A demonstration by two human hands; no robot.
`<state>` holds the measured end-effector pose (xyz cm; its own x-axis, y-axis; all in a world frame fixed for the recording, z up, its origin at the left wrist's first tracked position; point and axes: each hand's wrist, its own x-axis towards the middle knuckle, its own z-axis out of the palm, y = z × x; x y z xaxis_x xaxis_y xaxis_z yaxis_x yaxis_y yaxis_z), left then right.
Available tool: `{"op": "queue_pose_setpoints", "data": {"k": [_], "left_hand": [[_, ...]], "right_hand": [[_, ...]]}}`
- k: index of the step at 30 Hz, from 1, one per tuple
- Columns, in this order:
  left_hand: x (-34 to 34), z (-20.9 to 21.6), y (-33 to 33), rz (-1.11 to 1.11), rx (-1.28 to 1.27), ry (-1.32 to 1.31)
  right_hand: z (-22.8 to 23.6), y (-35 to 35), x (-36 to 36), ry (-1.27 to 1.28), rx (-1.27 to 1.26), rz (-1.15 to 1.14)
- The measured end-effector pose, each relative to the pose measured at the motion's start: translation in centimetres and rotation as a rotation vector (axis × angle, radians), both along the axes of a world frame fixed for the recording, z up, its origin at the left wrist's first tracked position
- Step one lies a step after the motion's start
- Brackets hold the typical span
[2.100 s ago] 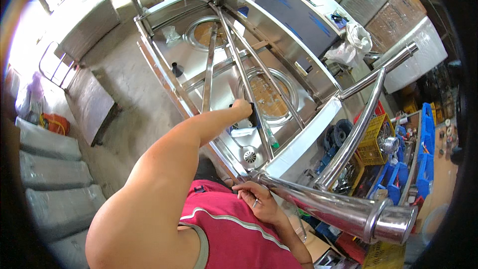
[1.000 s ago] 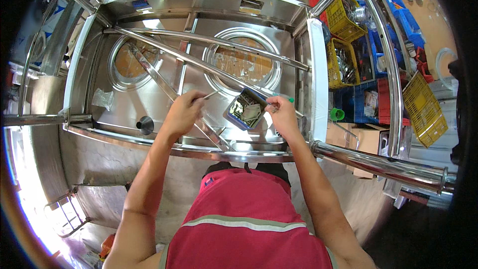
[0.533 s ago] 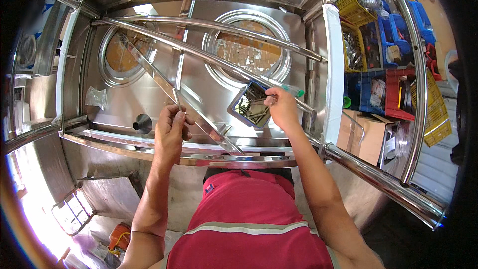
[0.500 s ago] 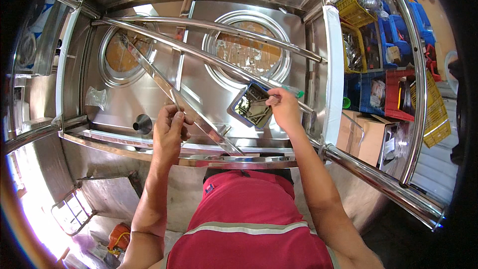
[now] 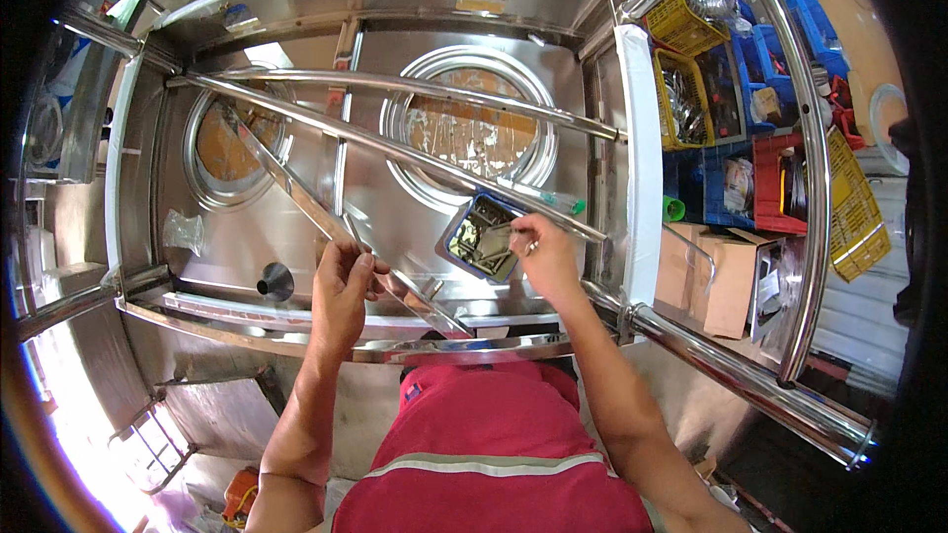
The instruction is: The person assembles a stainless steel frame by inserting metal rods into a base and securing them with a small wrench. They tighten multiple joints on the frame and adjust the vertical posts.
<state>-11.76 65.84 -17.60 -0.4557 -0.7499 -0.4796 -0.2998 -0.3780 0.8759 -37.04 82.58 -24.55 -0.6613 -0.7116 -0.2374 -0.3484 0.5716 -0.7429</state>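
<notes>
My left hand (image 5: 343,286) is closed in a pinch above a long flat metal strip (image 5: 291,188). A thin metal piece (image 5: 353,228) sticks up from its fingertips. My right hand (image 5: 545,255) has its fingers pinched at the right rim of a small open box (image 5: 449,249). A small shiny metal piece (image 5: 532,248) shows between those fingers; its exact kind is hard to make out. Several loose small metal parts (image 5: 484,227) fill the box. It stands on the inside of a large stainless steel frame (image 5: 583,296) with sheet panels.
Two long steel tubes (image 5: 395,143) cross above the panel, which has two round ringed openings (image 5: 469,128). A dark metal cone (image 5: 276,282), a clear plastic bag (image 5: 184,233) and a green-tipped tool (image 5: 568,202) lie around. Crates (image 5: 780,183) and a cardboard box (image 5: 726,281) stand at right.
The view has shifted, so the frame sits lower and slightly left. My right hand has drawn back a little from over the box, with a small metal piece now showing in its fingers.
</notes>
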Motion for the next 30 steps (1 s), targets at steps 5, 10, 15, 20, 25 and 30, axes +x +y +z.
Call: {"op": "queue_pose_setpoints", "data": {"k": [5,10,15,20,25,30], "left_hand": [[-0.1,-1.0,0.1,-0.049,-0.167,-0.058],[-2.8,0.3,3.7,-0.345,-0.126,-0.021],[-7.1,2.5,5.2,-0.58,-0.562,-0.075],[-11.3,2.8,1.8,-0.868,-0.414,0.108],[-26.3,-3.7,-6.4,-0.596,-0.744,-0.134],[-40.8,-12.7,-11.7,-0.597,-0.897,-0.439]], "right_hand": [[2.4,-0.8,1.8,-0.24,-0.054,0.123],[5.2,-0.2,4.9,-0.48,-0.185,0.263],[6.3,1.3,5.7,-0.72,-0.04,0.007],[7.4,3.5,4.1,-0.61,-0.217,-0.248],[10.7,7.9,1.8,-0.381,-0.202,-0.168],[14.0,13.0,1.2,-0.346,-0.065,-0.006]]}}
